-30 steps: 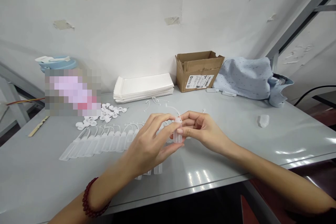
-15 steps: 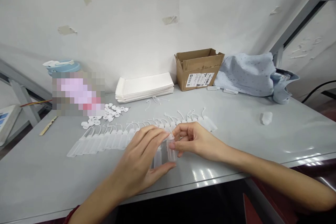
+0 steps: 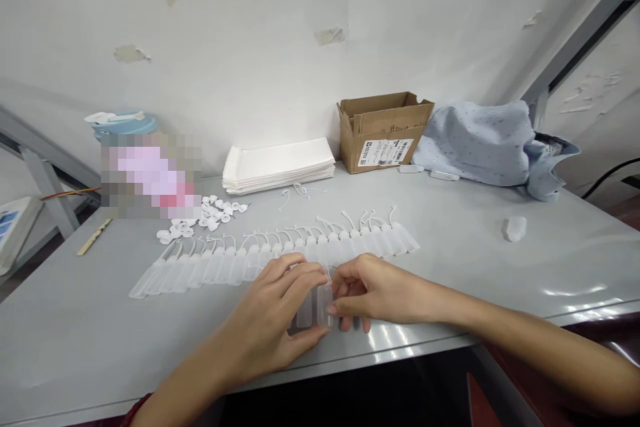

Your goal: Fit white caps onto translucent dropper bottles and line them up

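Observed 1 clear bottle (image 3: 325, 303) between left hand (image 3: 270, 310) and right hand (image 3: 373, 290), near bottle row (image 3: 265, 254); cannot tell if pinched by either.

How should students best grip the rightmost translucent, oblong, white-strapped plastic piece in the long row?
Probably by the near end of the translucent piece, coming from its right: it lies slanted, its neighbour crowds its left, and no other piece lies beside its right.
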`<state>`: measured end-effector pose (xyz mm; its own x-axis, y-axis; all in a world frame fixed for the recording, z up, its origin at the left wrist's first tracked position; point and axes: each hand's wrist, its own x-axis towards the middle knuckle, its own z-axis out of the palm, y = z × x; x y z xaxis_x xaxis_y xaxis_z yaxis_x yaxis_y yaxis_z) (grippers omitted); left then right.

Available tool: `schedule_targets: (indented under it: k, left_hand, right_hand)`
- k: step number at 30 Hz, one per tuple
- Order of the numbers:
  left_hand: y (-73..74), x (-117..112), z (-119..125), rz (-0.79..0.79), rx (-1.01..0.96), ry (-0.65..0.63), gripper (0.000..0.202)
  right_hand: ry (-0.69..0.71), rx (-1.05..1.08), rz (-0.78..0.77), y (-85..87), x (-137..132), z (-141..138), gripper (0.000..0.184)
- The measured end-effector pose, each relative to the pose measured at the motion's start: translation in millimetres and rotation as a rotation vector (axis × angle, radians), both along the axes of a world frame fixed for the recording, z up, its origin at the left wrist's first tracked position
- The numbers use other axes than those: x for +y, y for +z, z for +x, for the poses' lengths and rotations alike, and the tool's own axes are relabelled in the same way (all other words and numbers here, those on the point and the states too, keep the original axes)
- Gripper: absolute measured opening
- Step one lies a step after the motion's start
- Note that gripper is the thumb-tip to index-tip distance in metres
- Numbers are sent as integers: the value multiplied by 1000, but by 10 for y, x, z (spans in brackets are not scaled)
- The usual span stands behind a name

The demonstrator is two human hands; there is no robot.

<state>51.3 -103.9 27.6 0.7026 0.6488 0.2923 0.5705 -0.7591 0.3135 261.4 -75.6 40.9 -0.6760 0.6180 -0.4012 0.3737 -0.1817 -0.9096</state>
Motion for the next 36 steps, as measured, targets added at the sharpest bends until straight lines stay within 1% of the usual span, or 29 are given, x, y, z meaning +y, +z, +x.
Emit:
schedule_targets:
  k: [5,10,12,21,28,36]
  left_hand:
    - [-22,-1,-24,0,37,-4,34]
    - [-41,-20,-36,34,40,9,30]
    - [-37,-24,-36,56,39,8,30]
    - [-51,-17,-39,129,42,20,29]
    - [-76,-26,-57,150,48,27,29]
    - [-56,-45,-18,175,19,36,28]
  right_hand:
    - [-19,-99,94,-37,-25,8,24]
    - [2,-166,287,-72,-36,-17,20]
    - [2,-183,336,-77,-34,-31,20]
    - [17,-169,368,-122,-33,-50,25]
    - [18,-177,399,-107,-45,-60,21]
    - [22,-203,440,-92,-43,-59,24]
